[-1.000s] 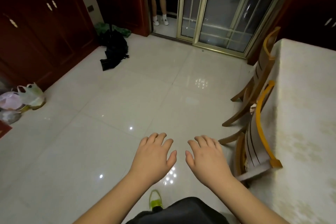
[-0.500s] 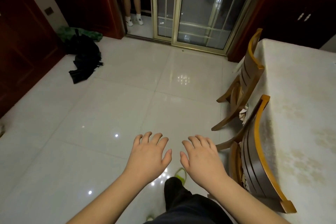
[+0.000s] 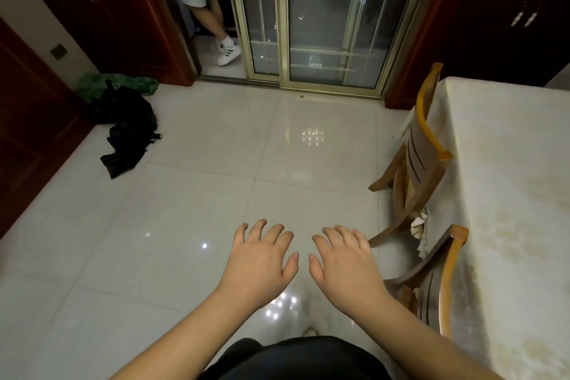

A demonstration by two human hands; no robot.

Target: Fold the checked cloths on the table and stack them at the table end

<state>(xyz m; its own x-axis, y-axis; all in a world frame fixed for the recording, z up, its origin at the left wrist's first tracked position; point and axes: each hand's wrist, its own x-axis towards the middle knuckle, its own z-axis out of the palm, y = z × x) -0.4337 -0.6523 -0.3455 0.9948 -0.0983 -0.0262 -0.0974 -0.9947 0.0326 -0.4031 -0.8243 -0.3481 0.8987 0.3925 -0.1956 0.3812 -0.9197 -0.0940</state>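
1. You cannot see any checked cloth from here; the part of the table [image 3: 509,182] in view, at your right, shows only its pale patterned tablecloth, and the frame edge cuts the rest off.
2. Your left hand [image 3: 262,259] is held palm down over the floor, fingers spread and relaxed, holding nothing.
3. Your right hand [image 3: 344,262] is just beside it, thumbs near but apart, fingers likewise loose and empty.
4. Two wooden chairs [image 3: 422,145] are tucked against the table's side; the nearer one is partly cut off behind your right forearm.
5. The glossy white tile floor [image 3: 197,194] reflects ceiling lights.
6. A black bag [image 3: 126,120] lies by the dark red cabinets [image 3: 101,15].
7. Another person's legs [image 3: 212,21] stand in the doorway beside the sliding glass door [image 3: 324,18]; their upper body is out of frame.
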